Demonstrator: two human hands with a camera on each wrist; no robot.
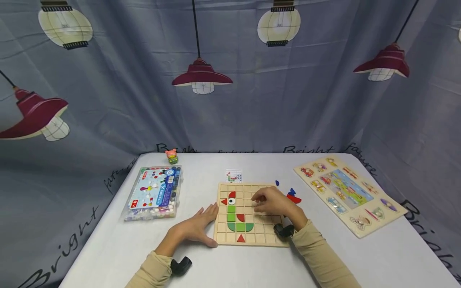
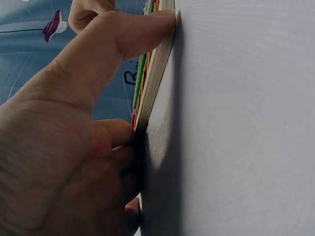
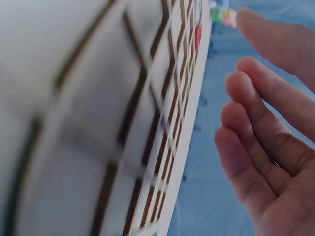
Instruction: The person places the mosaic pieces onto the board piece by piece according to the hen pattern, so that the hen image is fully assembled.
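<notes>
Head view: grid board (image 1: 266, 232) lies between both hands, left (image 1: 199, 228), right (image 1: 275, 204).

Grid board (image 1: 264, 232) pale matt wood; bead box (image 1: 155, 192) clear glossy plastic; table (image 1: 378, 256) smooth matt.

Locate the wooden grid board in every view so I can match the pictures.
Head: the wooden grid board lies flat at centre bottom, between the left hand and right hand.
Left wrist: only its edge shows, top centre, running down the middle, with the left hand's fingers against it.
Right wrist: its blurred grid fills the left half, the right hand's fingers beside it.
Shared landmark: the red piece on the board.
</notes>
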